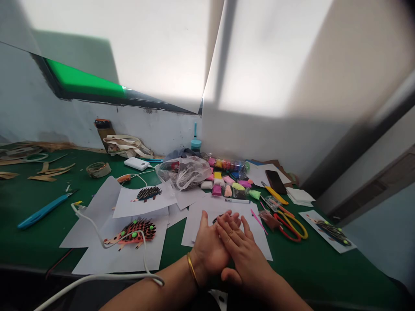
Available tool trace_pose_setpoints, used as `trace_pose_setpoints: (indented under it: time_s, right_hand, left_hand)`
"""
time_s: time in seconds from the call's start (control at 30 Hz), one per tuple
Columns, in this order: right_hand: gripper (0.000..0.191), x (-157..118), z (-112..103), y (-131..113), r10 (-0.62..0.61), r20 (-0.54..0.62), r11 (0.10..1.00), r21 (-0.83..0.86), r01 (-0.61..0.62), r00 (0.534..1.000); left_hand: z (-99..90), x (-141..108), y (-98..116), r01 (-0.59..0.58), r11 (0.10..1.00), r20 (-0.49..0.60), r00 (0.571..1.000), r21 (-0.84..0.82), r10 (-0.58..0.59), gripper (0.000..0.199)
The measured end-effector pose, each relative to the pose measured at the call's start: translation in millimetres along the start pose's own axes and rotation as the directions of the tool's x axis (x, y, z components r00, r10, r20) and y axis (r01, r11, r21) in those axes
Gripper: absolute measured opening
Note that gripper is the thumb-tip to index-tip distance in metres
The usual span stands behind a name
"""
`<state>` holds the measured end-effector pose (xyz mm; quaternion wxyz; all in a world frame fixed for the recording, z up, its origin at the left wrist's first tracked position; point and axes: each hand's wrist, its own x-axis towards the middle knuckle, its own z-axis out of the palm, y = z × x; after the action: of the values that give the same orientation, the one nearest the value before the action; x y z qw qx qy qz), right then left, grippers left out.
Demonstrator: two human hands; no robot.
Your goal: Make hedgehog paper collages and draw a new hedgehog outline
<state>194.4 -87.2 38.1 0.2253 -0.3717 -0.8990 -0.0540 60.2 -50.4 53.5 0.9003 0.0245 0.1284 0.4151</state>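
Note:
My left hand (pixel 210 250) is turned palm up over the white paper (pixel 259 246), its fingers stretched out and thumb raised. Across that palm lies my right hand (pixel 248 255), flat, with straight fingers. Anything between the two palms is hidden. Under the fingertips a dark patch of a picture on the paper shows in part. Just beyond are a white pen (pixel 237 201), a pink stick (pixel 259 221) and several small packets of coloured clay (pixel 218 181). A brown clay packet (pixel 269 219) sits right of my hands.
Hedgehog pictures lie left (pixel 142 231) and right (pixel 330 229) on the green table. A white cable (pixel 97 278) crosses the left side. Scissors (pixel 293 226), a yellow cutter (pixel 275 194), a phone (pixel 275 181), a plastic bag (pixel 184 172) and a blue cutter (pixel 43 211) surround the papers.

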Motion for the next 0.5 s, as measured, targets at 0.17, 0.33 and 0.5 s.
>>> trace_pose_setpoints:
  time_s: [0.17, 0.33, 0.5]
  right_hand:
    - [0.1, 0.7, -0.3, -6.5, -0.078, -0.005, 0.995, 0.054, 0.078, 0.997]
    - [0.096, 1.4, -3.3, -1.2, -0.005, 0.007, 1.0, 0.011, 0.004, 1.0]
    - [0.096, -1.2, -4.6, -5.8, -0.066, 0.004, 0.996, 0.06, 0.066, 0.998]
  left_hand:
    - [5.7, -1.1, 10.1, -0.051, 0.998, -0.051, 0.997, -0.03, 0.049, 0.07]
    - [2.6, -0.3, 6.6, 0.002, 0.999, -0.033, 0.999, -0.042, -0.003, 0.072]
    - [3.5, 0.4, 10.4, -0.068, 0.998, -0.031, 0.997, 0.006, 0.068, 0.07]
